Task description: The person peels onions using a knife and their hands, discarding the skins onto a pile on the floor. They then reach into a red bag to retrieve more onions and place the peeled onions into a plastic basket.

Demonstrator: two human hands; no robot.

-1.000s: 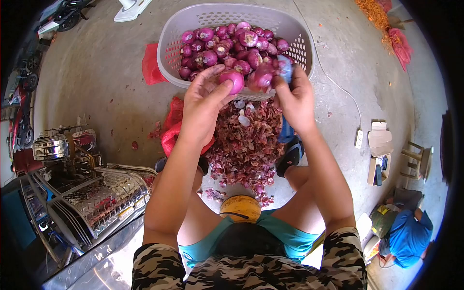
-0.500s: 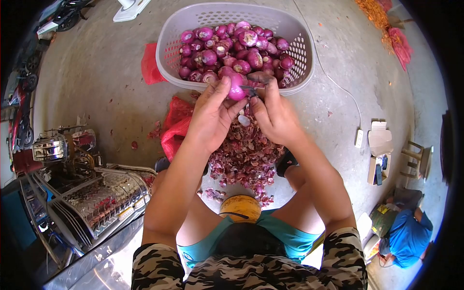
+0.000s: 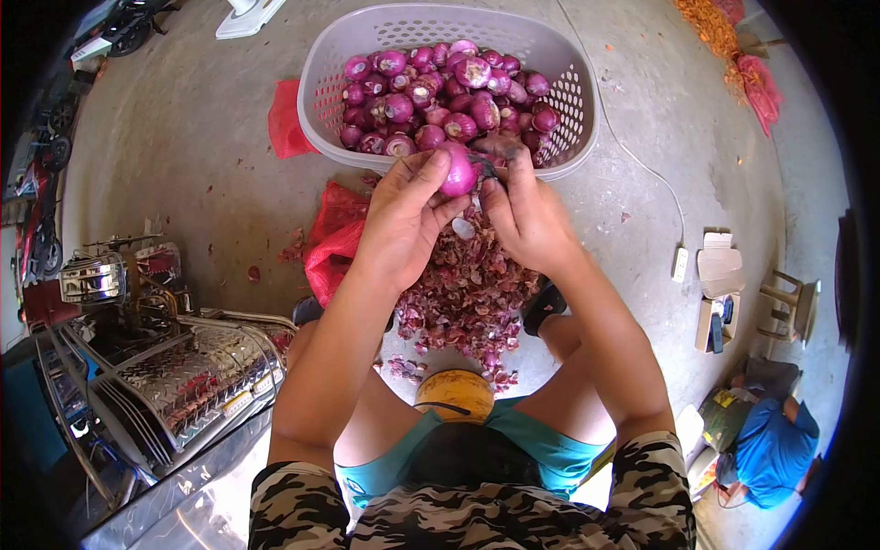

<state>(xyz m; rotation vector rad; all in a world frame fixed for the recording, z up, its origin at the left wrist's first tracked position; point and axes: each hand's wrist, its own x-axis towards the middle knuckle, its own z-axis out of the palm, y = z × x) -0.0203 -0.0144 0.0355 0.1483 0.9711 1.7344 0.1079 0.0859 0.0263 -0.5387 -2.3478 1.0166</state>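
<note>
A shiny purple-red onion is pinched between the thumb and fingers of my left hand, just in front of the basket's near rim. My right hand is closed at the onion's right side, gripping a small dark blade whose full shape is hidden by the fingers. The fingertips of that hand are stained dark. Beyond both hands stands a grey plastic basket holding many red onions. Below the hands, a heap of dry onion skins covers the floor between my feet.
A red mesh bag lies left of the skins. A yellow round object is between my legs. Metal machinery stands at left. A white cable with a power strip, an open carton and a person in blue are at right.
The onion has shifted slightly right and down and turned in my left hand. My right hand has moved slightly right, with the dark blade still at the onion's side.
</note>
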